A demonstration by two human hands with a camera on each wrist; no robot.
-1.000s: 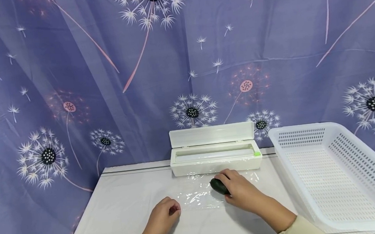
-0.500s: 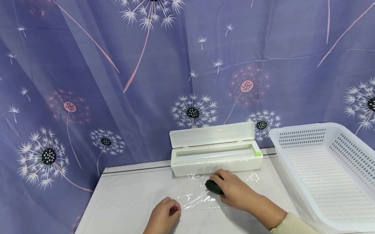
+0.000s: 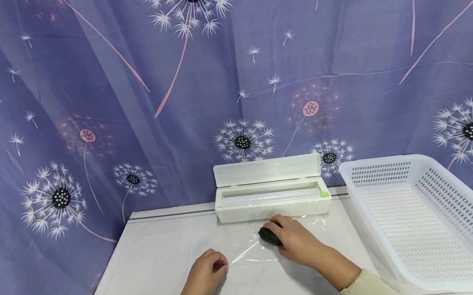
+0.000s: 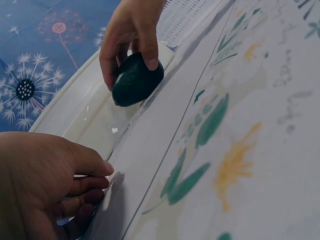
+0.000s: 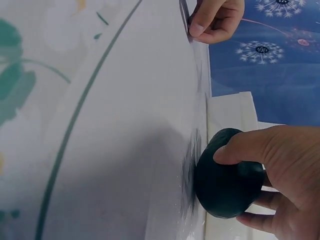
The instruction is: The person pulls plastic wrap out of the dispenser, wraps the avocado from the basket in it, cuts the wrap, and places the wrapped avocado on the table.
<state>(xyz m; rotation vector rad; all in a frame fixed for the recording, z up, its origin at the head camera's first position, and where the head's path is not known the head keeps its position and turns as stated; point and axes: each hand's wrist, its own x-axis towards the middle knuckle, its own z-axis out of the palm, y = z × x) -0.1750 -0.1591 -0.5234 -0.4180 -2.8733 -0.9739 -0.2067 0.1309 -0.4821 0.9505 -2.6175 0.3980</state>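
Observation:
My right hand (image 3: pixel 296 242) grips a smooth dark green avocado (image 3: pixel 270 236), egg-shaped with a small tip, thumb on one side and fingers on the other. It sits on or just over a sheet of clear cling film (image 3: pixel 249 254), with creases running from it toward the left hand; the right wrist view does not settle contact. With thumb and fingertips, my left hand (image 3: pixel 204 272) pinches the film's near left corner, also seen where the left hand (image 5: pixel 218 20) meets the film edge in the right wrist view. Behind, the film comes from a white cling film dispenser (image 3: pixel 272 210), lid up, roll inside.
A large white perforated plastic basket (image 3: pixel 396 264) stands on the right side of the table. The dispenser carries a bright green slider (image 3: pixel 324 194) at its right end. A purple dandelion-print curtain (image 3: pixel 169 139) hangs behind the white-covered table (image 3: pixel 145 256).
My right hand has shifted slightly left with the avocado, then stayed about there. The film's many glints have given way to one long crease toward the left hand, which has not moved.

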